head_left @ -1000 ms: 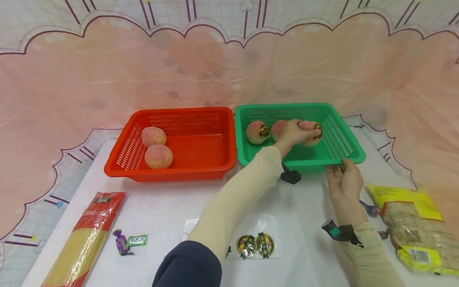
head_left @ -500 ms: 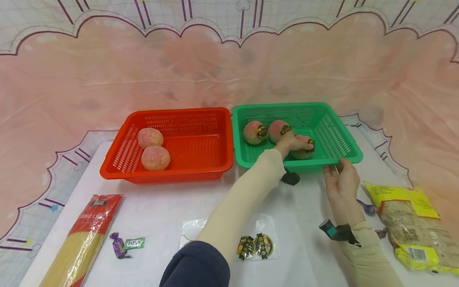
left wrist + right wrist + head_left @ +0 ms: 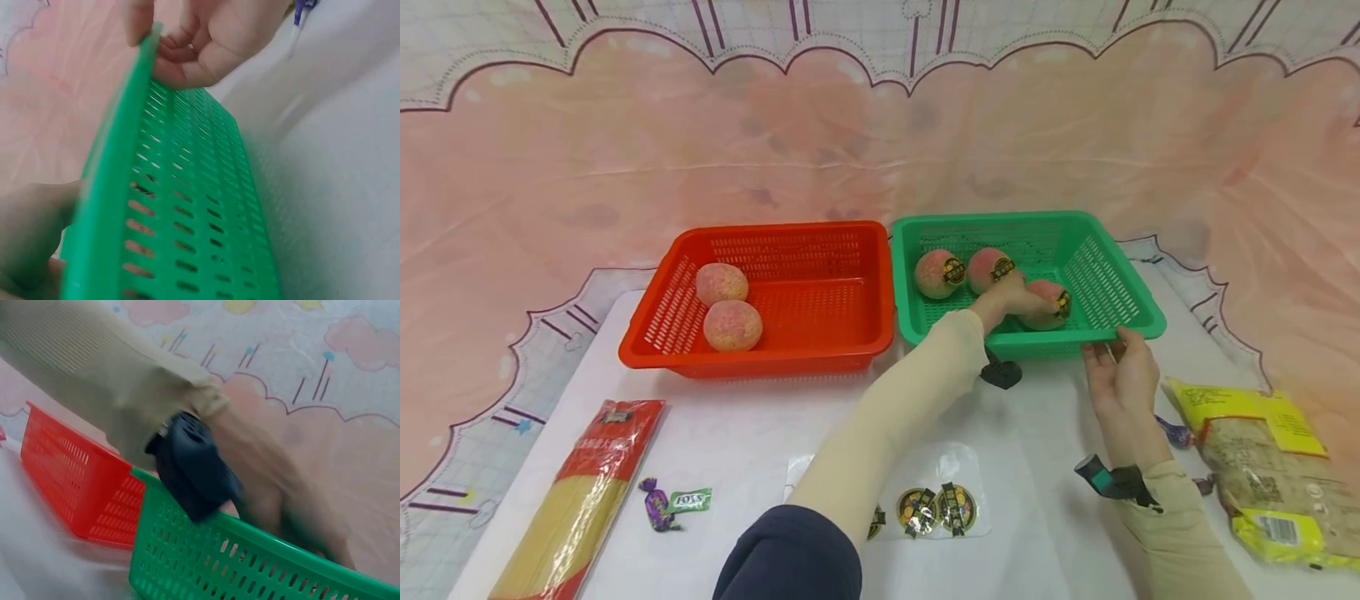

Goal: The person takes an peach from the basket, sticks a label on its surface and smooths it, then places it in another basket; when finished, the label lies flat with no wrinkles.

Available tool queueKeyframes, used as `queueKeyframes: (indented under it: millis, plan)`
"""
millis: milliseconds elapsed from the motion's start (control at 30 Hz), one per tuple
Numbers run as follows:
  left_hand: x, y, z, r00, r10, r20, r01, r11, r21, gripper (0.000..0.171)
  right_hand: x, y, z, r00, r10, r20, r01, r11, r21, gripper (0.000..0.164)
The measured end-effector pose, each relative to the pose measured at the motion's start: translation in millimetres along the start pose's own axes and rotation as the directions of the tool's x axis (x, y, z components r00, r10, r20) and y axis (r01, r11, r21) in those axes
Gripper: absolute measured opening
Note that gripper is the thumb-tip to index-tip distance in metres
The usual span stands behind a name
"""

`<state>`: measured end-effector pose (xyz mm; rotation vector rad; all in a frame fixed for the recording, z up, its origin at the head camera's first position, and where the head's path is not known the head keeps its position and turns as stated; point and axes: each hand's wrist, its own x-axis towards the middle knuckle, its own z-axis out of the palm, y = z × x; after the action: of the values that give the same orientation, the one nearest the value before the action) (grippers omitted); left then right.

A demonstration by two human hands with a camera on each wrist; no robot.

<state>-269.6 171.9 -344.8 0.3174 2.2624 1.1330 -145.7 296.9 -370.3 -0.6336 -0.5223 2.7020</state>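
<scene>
In the head view my left hand (image 3: 1011, 296) reaches into the green basket (image 3: 1120, 287) and holds a peach (image 3: 1047, 307) with a black and gold sticker, low by the near wall. Some of its fingers are hidden behind the peach. Two more stickered peaches sit to its left, the middle peach (image 3: 988, 268) and the end peach (image 3: 937, 275). With thumb and fingers my right hand (image 3: 1123, 375) pinches the basket's front rim near the right corner. The left wrist view shows that same grip on the rim (image 3: 103, 187). The left hand is blurred in the right wrist view.
Left of the green basket stands a red basket (image 3: 820, 362) with two peaches (image 3: 732, 325) bearing no visible sticker. A sticker sheet (image 3: 981, 525), noodle pack (image 3: 580, 500), wrapped candies (image 3: 658, 507), lollipop (image 3: 1177, 433) and yellow bag (image 3: 1262, 467) lie on the white table.
My left hand has lowered the peach toward the near side of the green basket, and the middle peach's sticker has come into view. My right hand has stayed on the rim.
</scene>
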Motion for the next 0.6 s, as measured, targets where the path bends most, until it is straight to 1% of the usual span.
queueKeyframes:
  millis: [100,167,200,267,333,433,500,533,600]
  plan:
    - [-13.6,-1.4,-7.1,0.999,0.039,0.027,-0.042,0.992,0.115,0.080,0,2,1,1.000,0.000,0.004,0.000,1.000,0.017,0.045]
    - [-23.2,-3.2,-11.2,0.996,0.084,0.025,-0.088,0.972,0.216,0.079,0,3,1,1.000,-0.010,0.003,0.010,1.000,0.012,0.045]
    - [-28.2,-4.5,-13.5,0.994,0.111,0.019,-0.112,0.962,0.251,0.078,0,4,1,1.000,-0.014,0.004,0.014,1.000,0.006,0.046]
    - [-37.1,-9.1,-19.2,0.985,0.170,0.014,-0.168,0.950,0.264,0.075,0,6,1,1.000,-0.019,0.007,0.020,1.000,-0.001,0.045]
    - [-46.4,-16.1,-25.9,0.974,0.225,-0.007,-0.218,0.949,0.227,0.070,-1,7,2,1.000,-0.021,0.014,0.021,1.000,-0.004,0.044]
    - [-61.7,-30.3,-35.4,0.953,0.299,-0.043,-0.292,0.948,0.125,0.062,-2,8,2,1.000,-0.017,0.024,0.017,1.000,0.012,0.043]
    - [-73.7,-40.1,-40.2,0.935,0.346,-0.079,-0.342,0.938,0.051,0.056,-2,8,1,1.000,-0.013,0.028,0.012,1.000,0.021,0.043]
    - [-80.1,-44.9,-42.0,0.928,0.359,-0.099,-0.359,0.933,0.019,0.054,-2,8,0,0.999,-0.012,0.030,0.011,1.000,0.022,0.043]
    - [-93.1,-53.8,-45.0,0.908,0.395,-0.142,-0.404,0.914,-0.040,0.050,-2,9,-1,1.000,-0.008,0.028,0.007,1.000,0.022,0.043]
